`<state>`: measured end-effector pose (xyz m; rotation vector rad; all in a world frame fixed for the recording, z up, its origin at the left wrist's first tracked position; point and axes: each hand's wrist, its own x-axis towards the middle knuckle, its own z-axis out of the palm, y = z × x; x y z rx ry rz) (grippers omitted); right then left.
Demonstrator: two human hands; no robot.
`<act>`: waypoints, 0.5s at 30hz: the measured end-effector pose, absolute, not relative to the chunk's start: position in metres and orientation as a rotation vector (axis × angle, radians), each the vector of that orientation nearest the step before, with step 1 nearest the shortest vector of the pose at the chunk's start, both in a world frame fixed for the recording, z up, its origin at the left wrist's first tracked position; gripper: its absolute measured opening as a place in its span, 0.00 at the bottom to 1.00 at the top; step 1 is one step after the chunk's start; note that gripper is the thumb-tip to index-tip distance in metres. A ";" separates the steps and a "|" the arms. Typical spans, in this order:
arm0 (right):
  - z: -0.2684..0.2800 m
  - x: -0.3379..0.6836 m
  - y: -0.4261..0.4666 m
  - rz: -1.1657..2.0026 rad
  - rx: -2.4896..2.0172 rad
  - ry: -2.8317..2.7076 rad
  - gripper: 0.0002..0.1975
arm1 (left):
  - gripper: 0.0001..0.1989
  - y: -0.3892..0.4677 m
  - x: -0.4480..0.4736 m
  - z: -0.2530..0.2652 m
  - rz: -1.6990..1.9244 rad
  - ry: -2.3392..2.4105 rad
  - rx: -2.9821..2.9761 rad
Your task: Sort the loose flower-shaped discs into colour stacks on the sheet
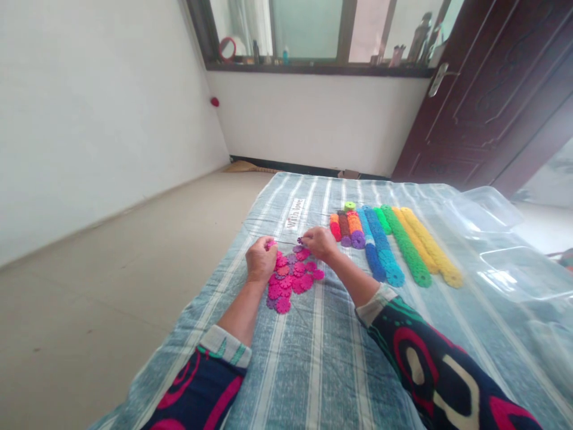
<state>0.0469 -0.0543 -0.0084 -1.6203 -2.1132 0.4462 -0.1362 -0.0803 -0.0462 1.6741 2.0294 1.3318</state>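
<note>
My left hand (261, 260) is closed in a pinch, with a pink flower-shaped disc (271, 243) showing at its fingertips. My right hand (319, 242) pinches a dark purple flower-shaped disc (300, 240). A thin dark cord (285, 242) stretches between the two hands; how each end is held is hidden by the fingers. Just below both hands lies a loose pile of pink and purple discs (286, 282), overlapping one another on the striped cloth (308, 364).
Right of the pile lie rows of stacked discs in red, brown, orange, blue, green (406, 248) and yellow (433, 248). Clear plastic containers (486, 209) stand at the right. Lettering reading "With love" (294, 214) is on the cloth beyond my hands. The cloth's left edge borders the floor.
</note>
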 end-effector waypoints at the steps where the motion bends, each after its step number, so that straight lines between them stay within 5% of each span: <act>1: -0.007 0.052 -0.056 0.467 -1.610 -2.092 0.12 | 0.15 -0.080 -0.136 -0.046 1.333 2.025 1.675; 15: 0.001 0.113 -0.097 0.325 -1.878 -2.219 0.12 | 0.14 -0.076 -0.138 -0.047 1.355 2.001 1.713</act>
